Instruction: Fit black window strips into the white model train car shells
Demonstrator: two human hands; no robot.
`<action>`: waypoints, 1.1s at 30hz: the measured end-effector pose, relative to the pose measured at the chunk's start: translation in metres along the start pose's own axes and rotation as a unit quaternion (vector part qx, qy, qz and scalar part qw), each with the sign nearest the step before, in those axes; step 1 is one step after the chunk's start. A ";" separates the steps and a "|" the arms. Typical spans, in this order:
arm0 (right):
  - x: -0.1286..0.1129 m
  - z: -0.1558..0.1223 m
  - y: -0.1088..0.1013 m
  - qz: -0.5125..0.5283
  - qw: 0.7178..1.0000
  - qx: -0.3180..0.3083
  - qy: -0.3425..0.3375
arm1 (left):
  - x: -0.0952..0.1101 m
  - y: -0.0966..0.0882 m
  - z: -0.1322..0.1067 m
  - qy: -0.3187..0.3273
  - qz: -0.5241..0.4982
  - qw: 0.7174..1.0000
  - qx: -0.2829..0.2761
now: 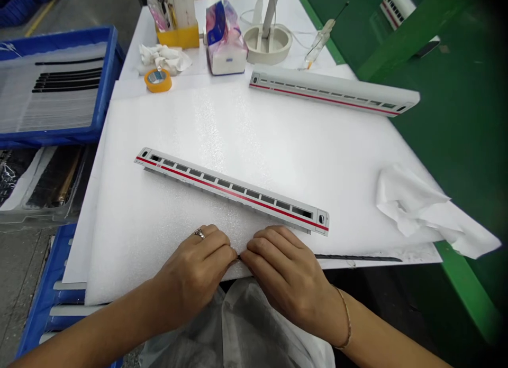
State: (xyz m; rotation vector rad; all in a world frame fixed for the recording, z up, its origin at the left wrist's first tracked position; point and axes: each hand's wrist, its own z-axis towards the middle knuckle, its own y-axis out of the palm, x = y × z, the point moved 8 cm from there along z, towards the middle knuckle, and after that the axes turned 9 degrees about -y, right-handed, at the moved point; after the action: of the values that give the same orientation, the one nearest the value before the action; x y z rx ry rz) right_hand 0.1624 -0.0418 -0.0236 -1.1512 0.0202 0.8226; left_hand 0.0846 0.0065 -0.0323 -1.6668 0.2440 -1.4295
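My left hand [198,270] and my right hand [291,278] are closed close together at the table's front edge. Both pinch a long, thin black strip [357,257]; a short bit shows between my fingertips, and it runs out past my right hand along the edge. The part of it under my left hand is hidden. Just beyond my hands lies a white model train car body [234,191] with dark windows and a red stripe, slanting across the foam sheet. Neither hand touches it.
Another train car body [333,93] lies at the back right. Crumpled white paper [413,204] hangs over the right edge. Orange tape [157,81], a tissue pack [227,56] and a round holder [268,45] stand at the back. Left is a blue tray [103,82] with black strips.
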 end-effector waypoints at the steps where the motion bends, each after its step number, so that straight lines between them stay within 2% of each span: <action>1: 0.001 0.000 -0.002 0.002 1.000 0.003 0.006 | 0.000 -0.002 -0.001 -0.002 0.002 1.000 0.009; 11: 0.004 0.000 -0.002 -0.012 0.999 0.007 0.037 | 0.002 -0.006 -0.002 0.006 0.000 0.999 0.041; 14: 0.003 0.002 -0.005 0.025 0.998 -0.001 0.055 | 0.003 -0.010 -0.001 -0.016 -0.042 0.998 0.046; 16: 0.004 0.002 -0.009 0.077 0.992 -0.009 0.099 | 0.005 -0.015 -0.001 -0.038 -0.086 0.995 0.039; 20: 0.004 -0.002 -0.018 0.223 0.950 -0.008 0.217 | 0.004 -0.017 -0.006 -0.126 -0.194 0.973 -0.020; 25: -0.003 -0.010 -0.018 0.334 0.899 -0.006 0.283 | -0.003 -0.005 -0.019 -0.254 -0.333 0.905 -0.072; 30: -0.006 -0.022 -0.001 0.449 0.818 -0.034 0.358 | -0.004 0.007 -0.028 -0.294 -0.388 0.870 -0.079; 33: -0.007 -0.026 0.003 0.489 0.785 -0.028 0.379 | -0.003 0.012 -0.031 -0.307 -0.420 0.849 -0.089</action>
State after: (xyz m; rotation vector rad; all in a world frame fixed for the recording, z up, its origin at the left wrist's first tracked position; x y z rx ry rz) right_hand 0.1660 -0.0664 -0.0343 -1.4600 1.3788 1.1877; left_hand 0.0619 -0.0137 -0.0451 -2.4455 -0.8392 -1.3626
